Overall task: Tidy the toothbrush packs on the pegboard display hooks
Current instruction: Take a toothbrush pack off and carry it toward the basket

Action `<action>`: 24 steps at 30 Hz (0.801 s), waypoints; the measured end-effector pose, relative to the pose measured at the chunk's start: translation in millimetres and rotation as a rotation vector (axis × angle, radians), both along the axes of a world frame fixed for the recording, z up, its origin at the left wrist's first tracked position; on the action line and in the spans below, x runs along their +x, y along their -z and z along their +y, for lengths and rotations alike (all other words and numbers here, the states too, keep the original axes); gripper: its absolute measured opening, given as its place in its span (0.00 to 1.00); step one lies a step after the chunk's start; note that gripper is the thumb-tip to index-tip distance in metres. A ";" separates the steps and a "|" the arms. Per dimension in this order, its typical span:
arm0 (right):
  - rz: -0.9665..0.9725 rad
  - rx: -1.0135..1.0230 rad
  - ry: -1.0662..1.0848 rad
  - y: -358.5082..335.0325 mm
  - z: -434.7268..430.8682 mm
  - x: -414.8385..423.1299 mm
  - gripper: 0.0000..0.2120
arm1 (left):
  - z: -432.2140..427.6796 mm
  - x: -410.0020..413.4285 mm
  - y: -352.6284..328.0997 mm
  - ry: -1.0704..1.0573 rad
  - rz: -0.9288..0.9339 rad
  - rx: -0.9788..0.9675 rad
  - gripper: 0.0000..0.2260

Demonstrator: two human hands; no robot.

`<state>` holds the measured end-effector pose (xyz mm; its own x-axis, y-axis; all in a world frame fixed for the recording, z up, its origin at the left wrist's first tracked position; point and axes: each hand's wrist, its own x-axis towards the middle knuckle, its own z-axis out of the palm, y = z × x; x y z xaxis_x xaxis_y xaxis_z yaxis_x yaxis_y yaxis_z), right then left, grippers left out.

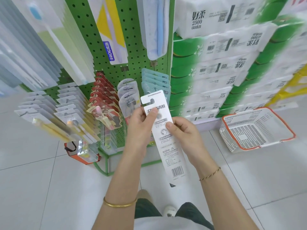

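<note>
A long white toothbrush pack (167, 146) with grey print and a barcode is held back side up in front of the green pegboard (131, 47). My left hand (141, 125) pinches its upper part, thumb on the printed face. My right hand (182, 131) pinches its right edge a little lower. The pack's hang hole is just below a row of pale teal packs (156, 82) on a hook. Left of those hang clear blister packs (127, 92), red packs (103, 93) and white packs (69, 103).
Stacked green and white tissue bundles (221, 63) fill the right side. A white plastic basket with an orange rim (257, 130) sits on the tiled floor at the right. An orange basket (78, 155) lies under the rack's left corner. My feet show at the bottom.
</note>
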<state>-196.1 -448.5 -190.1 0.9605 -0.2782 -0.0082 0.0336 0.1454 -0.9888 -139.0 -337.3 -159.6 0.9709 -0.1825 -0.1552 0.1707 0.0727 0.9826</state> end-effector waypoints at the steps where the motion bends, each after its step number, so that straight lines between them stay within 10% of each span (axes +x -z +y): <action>1: 0.014 0.015 0.017 3.5 -0.5 -1.5 0.04 | -1.2 0.8 3.3 0.024 0.006 0.012 0.07; 24: 0.620 -0.014 0.551 53.9 -154.0 -98.1 0.04 | -209.3 -20.2 88.9 0.580 0.335 0.011 0.05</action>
<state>-294.2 -602.5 -244.0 0.5089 -0.7118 -0.4841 -0.4549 0.2550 -0.8532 -159.2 -546.6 -248.5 0.6150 -0.6570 -0.4359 0.4750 -0.1326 0.8699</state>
